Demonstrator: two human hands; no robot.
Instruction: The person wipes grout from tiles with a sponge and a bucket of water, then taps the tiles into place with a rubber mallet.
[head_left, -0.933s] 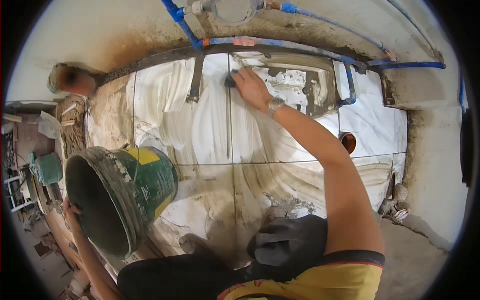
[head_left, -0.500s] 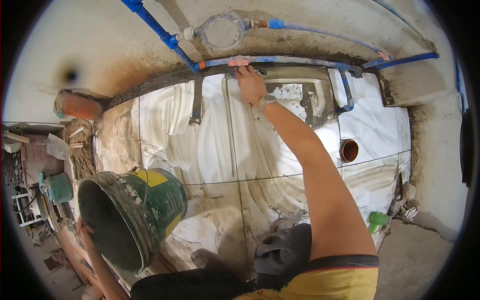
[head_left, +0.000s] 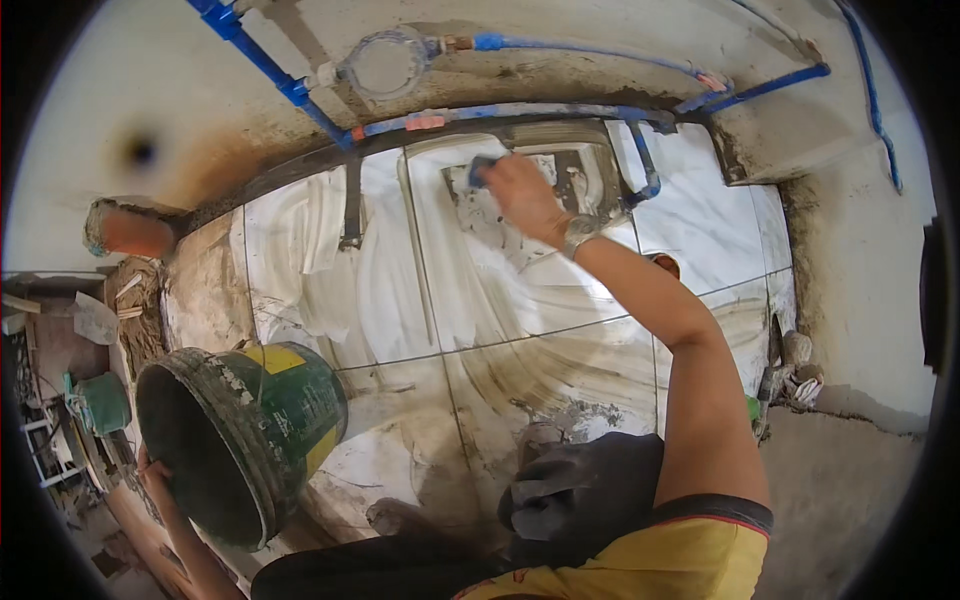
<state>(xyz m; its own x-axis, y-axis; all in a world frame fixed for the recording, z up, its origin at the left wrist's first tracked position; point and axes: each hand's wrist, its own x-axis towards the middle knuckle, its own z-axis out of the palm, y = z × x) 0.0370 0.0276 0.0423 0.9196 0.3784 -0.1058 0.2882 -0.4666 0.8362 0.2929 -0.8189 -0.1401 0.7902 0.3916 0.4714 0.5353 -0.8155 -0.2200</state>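
Observation:
My right hand (head_left: 525, 200), with a watch (head_left: 580, 232) on its wrist, is closed on a small dark blue pad (head_left: 481, 171), possibly a sponge. It is over a cement-speckled patch on the smeared white marbled floor tiles (head_left: 385, 290), near the wall pipes. At lower left, a dirty green bucket (head_left: 290, 400) with yellow label patches lies tipped, its mouth facing left and toward me. My left hand (head_left: 153, 478) grips the bucket's rim; some of its fingers are hidden. The bucket's inside looks dark.
Blue water pipes (head_left: 500, 115) and a round meter (head_left: 388, 65) run along the far wall. An orange pipe end (head_left: 138, 234) sticks out at left. A brown drain pipe (head_left: 664, 264) shows beside my right forearm. Tools and a small green pail (head_left: 100, 403) crowd the far left.
My right hand has drawn back from the blue pipe and moved right onto the speckled patch, where the blue pad now shows. The view has swung right. My left hand stays on the bucket.

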